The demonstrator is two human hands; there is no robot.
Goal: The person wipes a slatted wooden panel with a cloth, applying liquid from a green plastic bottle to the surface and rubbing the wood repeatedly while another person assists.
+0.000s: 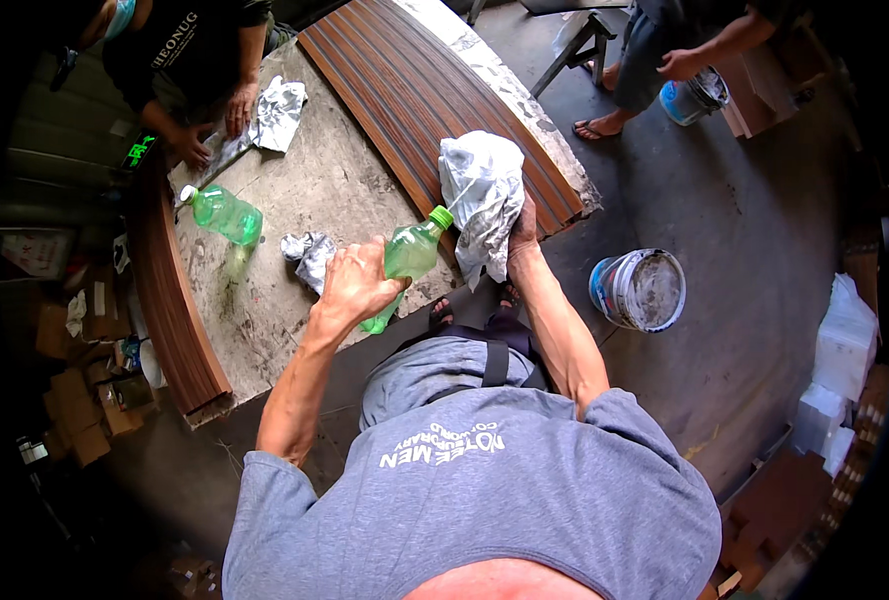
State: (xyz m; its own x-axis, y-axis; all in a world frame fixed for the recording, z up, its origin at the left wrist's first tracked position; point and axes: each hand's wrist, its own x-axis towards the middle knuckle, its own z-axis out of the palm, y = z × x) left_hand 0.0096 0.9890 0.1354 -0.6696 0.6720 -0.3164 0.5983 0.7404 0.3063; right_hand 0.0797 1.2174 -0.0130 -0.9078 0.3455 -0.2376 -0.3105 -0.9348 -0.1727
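Observation:
My left hand (356, 285) is closed around a green plastic bottle (413, 250), which tilts with its green cap up and to the right. In my right hand (524, 225) is a bunched white cloth (481, 190), held over the near end of some brown, dark-grooved panels (434, 95). Most of the right fingers are hidden behind the cloth. A crumpled grey-white rag (310, 258) lies on the worn table (334, 150) just beyond my left hand. Farther left on the table is a second green bottle (226, 216) with a white cap.
A co-worker's hands (219, 125) rest by another white rag (279, 113) at the far left. Another brown panel (179, 300) lines the table's left edge. On the floor to the right stands a bucket (652, 290); a second person holds another bucket (694, 97) near a trestle (586, 50).

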